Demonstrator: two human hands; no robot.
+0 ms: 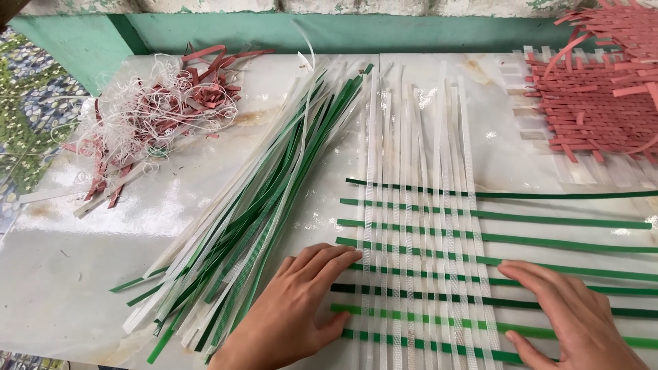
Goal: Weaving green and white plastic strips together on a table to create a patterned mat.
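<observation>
A flat weave (pixel 425 274) of white vertical plastic strips and green horizontal strips lies on the pale floor in front of me. My left hand (pixel 295 308) rests palm down on the weave's left edge, fingers spread over the ends of the green strips. My right hand (pixel 572 318) presses flat on the green strips just right of the white ones. Neither hand grips anything. The white strips (pixel 418 130) run on loose toward the far wall.
A loose bundle of green and white strips (pixel 253 205) lies diagonally to the left of the weave. A heap of red and white offcuts (pixel 154 113) sits at the far left. A red woven mat (pixel 596 96) is at the far right, by the green wall.
</observation>
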